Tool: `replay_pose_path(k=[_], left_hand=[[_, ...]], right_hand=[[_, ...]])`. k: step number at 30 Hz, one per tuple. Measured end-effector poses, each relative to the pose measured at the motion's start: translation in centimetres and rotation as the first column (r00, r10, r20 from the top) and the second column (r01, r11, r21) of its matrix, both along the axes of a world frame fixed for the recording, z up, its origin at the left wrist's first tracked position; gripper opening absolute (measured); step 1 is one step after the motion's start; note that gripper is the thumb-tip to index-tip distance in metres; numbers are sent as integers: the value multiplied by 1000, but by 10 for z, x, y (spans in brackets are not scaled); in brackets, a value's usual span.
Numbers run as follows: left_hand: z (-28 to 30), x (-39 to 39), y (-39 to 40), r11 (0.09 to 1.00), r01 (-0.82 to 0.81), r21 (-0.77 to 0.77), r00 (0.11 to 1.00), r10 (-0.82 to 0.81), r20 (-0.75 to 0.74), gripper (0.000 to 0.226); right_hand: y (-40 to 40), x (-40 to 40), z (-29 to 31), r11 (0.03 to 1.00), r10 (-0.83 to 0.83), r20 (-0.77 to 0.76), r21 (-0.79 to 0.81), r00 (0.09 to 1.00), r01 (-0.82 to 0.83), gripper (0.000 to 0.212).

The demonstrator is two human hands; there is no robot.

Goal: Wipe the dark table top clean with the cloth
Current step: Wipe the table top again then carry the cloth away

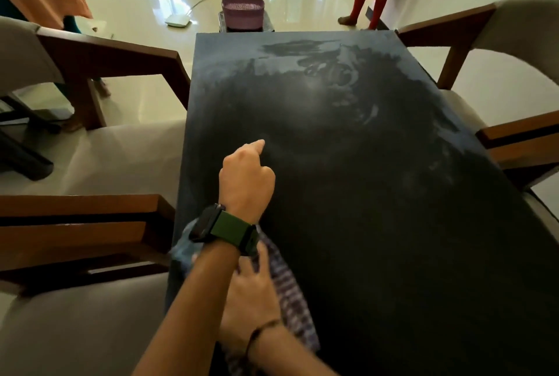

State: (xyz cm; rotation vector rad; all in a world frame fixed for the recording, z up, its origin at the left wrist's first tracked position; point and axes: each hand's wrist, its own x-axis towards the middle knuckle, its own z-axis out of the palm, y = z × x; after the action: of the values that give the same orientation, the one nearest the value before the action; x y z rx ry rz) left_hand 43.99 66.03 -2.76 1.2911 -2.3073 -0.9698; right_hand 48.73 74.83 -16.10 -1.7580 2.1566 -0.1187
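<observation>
The dark table top (378, 194) runs away from me, with pale dusty smears (302, 55) across its far end and along the right edge. My left hand (246, 182), with a green-strapped watch on the wrist, is curled with only the index finger out, its tip touching the table left of centre. It holds nothing. Below it, near the table's front left corner, my right hand (251, 300) lies pressed on a purple checked cloth (290, 294). My left forearm crosses over the cloth and hides part of it.
Wooden armchairs with grey cushions flank the table: two on the left (90, 51) (75, 224), two on the right (514, 21) (520, 145). Beyond the far edge stands a purple basket (242, 12). A white device (178, 20) with a cable lies on the glossy floor, and people's legs are at the back.
</observation>
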Motion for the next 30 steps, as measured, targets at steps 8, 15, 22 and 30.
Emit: replay_pose_path(k=[8, 15, 22, 30], left_hand=[[8, 35, 26, 1000, 13, 26, 997, -15, 80, 57], [-2, 25, 77, 989, 119, 88, 985, -128, 115, 57], [-18, 49, 116, 972, 164, 167, 971, -189, 146, 57], [-27, 88, 136, 981, 138, 139, 953, -169, 250, 58]], right_hand=[[128, -21, -9, 990, -129, -181, -83, 975, 116, 63], [249, -173, -1, 592, -769, -293, 10, 568, 806, 54], [191, -97, 2, 648, -746, -221, -24, 628, 761, 59], [188, 114, -5, 997, 40, -32, -62, 999, -42, 50]])
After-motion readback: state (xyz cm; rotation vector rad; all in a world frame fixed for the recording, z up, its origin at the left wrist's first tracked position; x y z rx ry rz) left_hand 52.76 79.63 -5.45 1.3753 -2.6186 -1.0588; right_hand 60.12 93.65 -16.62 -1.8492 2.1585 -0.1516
